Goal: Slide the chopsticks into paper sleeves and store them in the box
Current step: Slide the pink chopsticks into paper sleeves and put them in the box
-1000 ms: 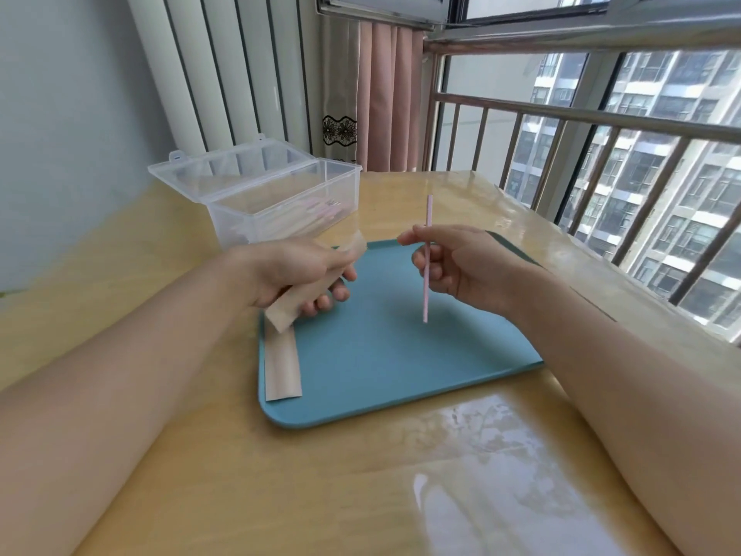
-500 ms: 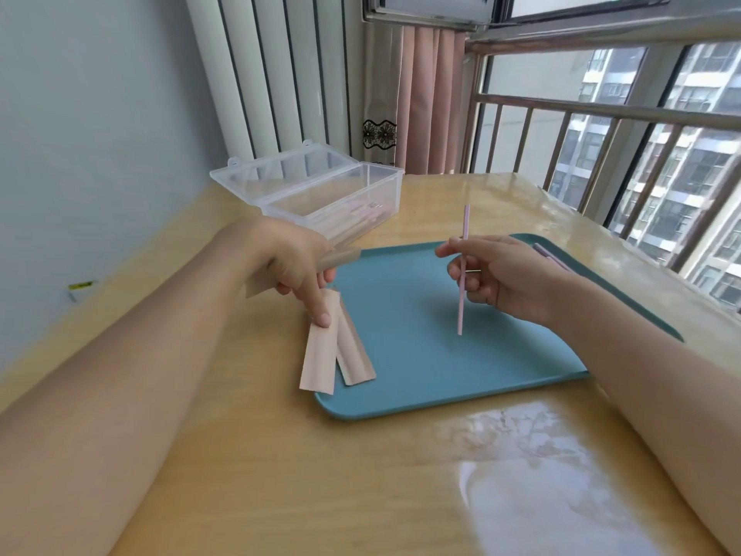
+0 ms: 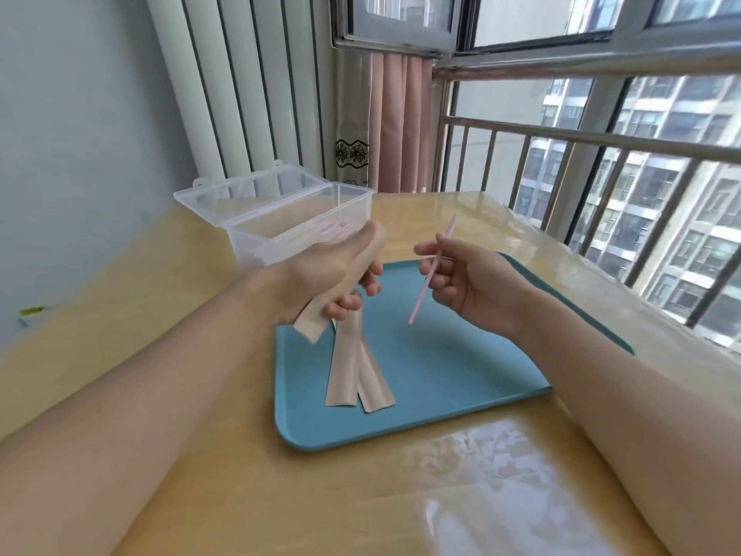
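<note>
My left hand (image 3: 333,274) grips a tan paper sleeve (image 3: 310,325) above the left edge of the blue tray (image 3: 441,375); the sleeve runs diagonally through my fist, one end by my thumb, the other sticking out lower left. My right hand (image 3: 469,282) pinches a thin pink chopstick (image 3: 427,284), tilted, its lower tip pointing down-left over the tray. Two more tan sleeves (image 3: 357,371) lie on the tray's left side, overlapping. The clear plastic box (image 3: 292,222) stands open behind my left hand, with pale sleeved items inside.
The tray lies on a glossy wooden table (image 3: 200,455). A window with a metal railing (image 3: 601,146) runs along the table's right side. A white radiator and a pink curtain stand behind the box.
The view has shifted left. My left hand has lifted the sleeve off the tray and turned it. The chopstick in my right hand has tilted from upright to slanted.
</note>
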{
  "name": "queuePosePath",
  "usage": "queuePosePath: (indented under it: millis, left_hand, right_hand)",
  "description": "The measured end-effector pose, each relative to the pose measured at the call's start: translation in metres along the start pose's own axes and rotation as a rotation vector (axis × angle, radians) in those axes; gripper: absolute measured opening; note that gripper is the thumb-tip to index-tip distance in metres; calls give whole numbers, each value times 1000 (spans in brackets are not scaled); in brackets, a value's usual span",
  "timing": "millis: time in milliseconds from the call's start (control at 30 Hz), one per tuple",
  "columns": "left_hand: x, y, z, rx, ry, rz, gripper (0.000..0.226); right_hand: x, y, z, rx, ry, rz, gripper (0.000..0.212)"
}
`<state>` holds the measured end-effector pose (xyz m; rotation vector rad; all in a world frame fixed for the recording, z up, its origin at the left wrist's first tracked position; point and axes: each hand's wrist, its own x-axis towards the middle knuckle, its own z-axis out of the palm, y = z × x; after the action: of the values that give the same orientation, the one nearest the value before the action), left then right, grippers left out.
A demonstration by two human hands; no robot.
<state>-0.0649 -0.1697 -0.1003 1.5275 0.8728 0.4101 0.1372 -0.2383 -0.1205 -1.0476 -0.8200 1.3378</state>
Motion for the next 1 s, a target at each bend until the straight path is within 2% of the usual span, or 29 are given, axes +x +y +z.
queuePosePath:
  millis: [33, 100, 200, 300, 367, 433, 533, 633, 833, 1000]
  left_hand:
    - [1, -4, 6, -147, -88, -35, 49]
    - [4, -13, 16, -288, -197, -77, 36]
    - [6, -20, 20, -351, -222, -65, 19]
    - [7, -20, 19, -405, -239, -89, 38]
    - [7, -19, 18, -376, -249, -106, 41]
    - [6, -20, 20, -271, -246, -80, 29]
    - [7, -22, 25, -141, -180, 31, 12]
    - [8, -25, 28, -116, -114, 130, 6]
    - [5, -22, 32, -151, -138, 131, 20]
    - [4, -20, 35, -135, -118, 124, 38]
  right_hand:
    - [0, -2, -1, 72, 1, -14, 32]
    - [2, -7, -5, 196, 24, -57, 33]
    - [4, -11, -11, 308, 109, -141, 30]
    - [5, -12, -14, 337, 197, -223, 29]
    - [6, -12, -14, 350, 205, -243, 28]
    - [6, -12, -14, 364, 205, -241, 28]
    - [6, -13, -14, 377, 227, -235, 30]
    - [6, -14, -16, 349, 259, -260, 30]
    - [5, -17, -20, 225, 346, -406, 30]
    - [5, -17, -20, 169, 315, -400, 30]
